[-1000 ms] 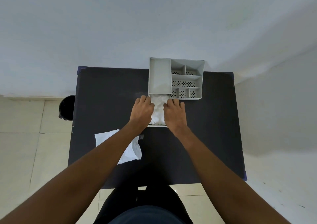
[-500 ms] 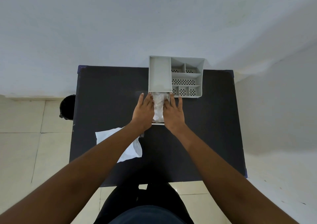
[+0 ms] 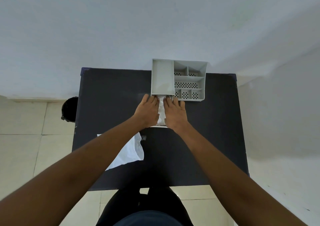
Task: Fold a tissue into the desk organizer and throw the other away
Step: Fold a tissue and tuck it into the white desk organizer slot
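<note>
A grey desk organizer [image 3: 188, 80] with several compartments stands at the far edge of the black table [image 3: 107, 94]. Its drawer [image 3: 160, 126] is pulled out toward me, with only the white front edge showing. A white tissue [image 3: 161, 111] lies in the drawer, bunched into a narrow strip. My left hand [image 3: 148, 111] and my right hand [image 3: 174, 113] lie palm down on either side of it, pressing it between them, fingertips at the organizer's front. A second white tissue [image 3: 133, 151] lies flat on the table, partly hidden under my left forearm.
A black bin [image 3: 70, 109] stands on the tiled floor just left of the table. A white wall rises behind the table. My legs show below the table's near edge.
Both hands have slid closer together and slightly toward the organizer, squeezing the tissue into a narrower strip. The second tissue has not moved.
</note>
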